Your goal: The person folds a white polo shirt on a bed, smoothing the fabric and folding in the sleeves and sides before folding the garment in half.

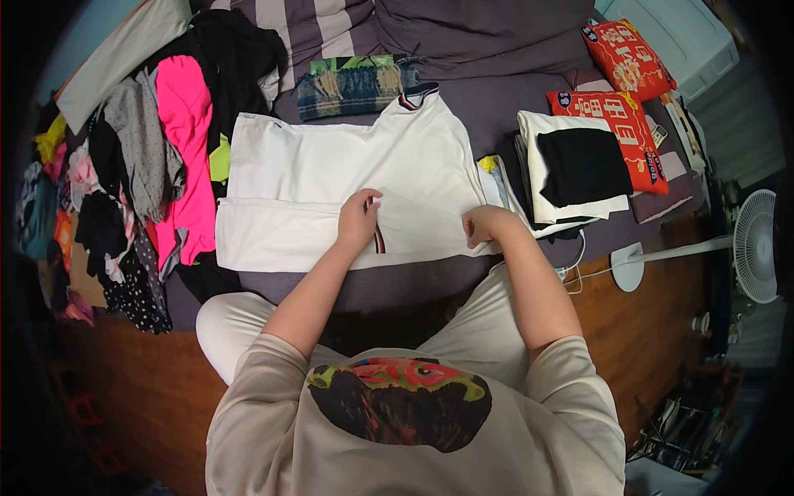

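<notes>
In front of me a white polo shirt (298, 161) lies on a dark grey couch seat (384, 288). Its dark collar with red and white stripes points away from me to the upper right. The near side of the shirt is folded inward, and a sleeve with a striped cuff (379, 239) lies across it. My left hand (358, 222) pinches the sleeve at this cuff. Farther right, my right hand (490, 224) has curled fingers on the shirt's near edge by the shoulder; its fingertips are partly hidden.
Heaped clothes (133, 149), including a bright pink garment (186, 136), lie left. Folded clothes (583, 167) are stacked right, beside red packages (645, 136). A folded plaid scarf (353, 93) lies beyond the shirt. A white fan (753, 248) stands on the wooden floor (657, 322).
</notes>
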Motion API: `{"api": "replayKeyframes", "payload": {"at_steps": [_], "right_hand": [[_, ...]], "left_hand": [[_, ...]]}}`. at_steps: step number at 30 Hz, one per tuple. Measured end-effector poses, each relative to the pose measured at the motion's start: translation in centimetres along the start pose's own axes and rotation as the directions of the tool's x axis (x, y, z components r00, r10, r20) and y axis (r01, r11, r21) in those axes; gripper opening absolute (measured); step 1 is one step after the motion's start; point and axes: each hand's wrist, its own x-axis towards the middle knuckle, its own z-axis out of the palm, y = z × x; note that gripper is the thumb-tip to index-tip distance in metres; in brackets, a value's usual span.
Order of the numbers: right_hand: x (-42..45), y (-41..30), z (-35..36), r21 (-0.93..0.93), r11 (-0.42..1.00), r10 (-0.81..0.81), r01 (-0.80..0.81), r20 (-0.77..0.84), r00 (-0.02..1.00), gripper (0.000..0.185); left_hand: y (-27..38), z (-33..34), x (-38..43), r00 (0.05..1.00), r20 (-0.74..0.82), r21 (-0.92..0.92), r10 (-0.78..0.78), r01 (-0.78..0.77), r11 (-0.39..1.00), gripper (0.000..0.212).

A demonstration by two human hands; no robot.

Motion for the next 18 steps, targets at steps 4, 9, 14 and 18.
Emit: {"api": "replayKeyframes", "payload": {"at_steps": [4,9,14,18], "right_hand": [[-0.1,-0.1,-0.1,-0.038,0.999,-0.013,0.013,-0.006,1.000,0.035],[-0.3,0.4,0.1,-0.265,0.952,0.147,-0.155,-0.052,0.988,0.043],[-4.3,-1.3,0.1,-0.279,0.918,0.252,-0.284,-0.144,0.957,0.067],[-3.7,0.7,1.9,-0.326,0.907,0.213,-0.266,-0.189,0.959,0.072]], "left_hand": [[-0.4,0.2,-1.2,0.998,0.054,0.137,0.019,-0.026,0.990,0.032],[2.0,0.8,-5.5,0.956,-0.004,0.332,0.295,-0.277,0.902,0.062],[1.0,-1.1,-8.2,0.870,0.262,0.335,0.417,-0.488,0.806,0.066],[-0.1,-2.4,-6.7,0.839,0.264,0.281,0.476,-0.539,0.794,0.042]]}}
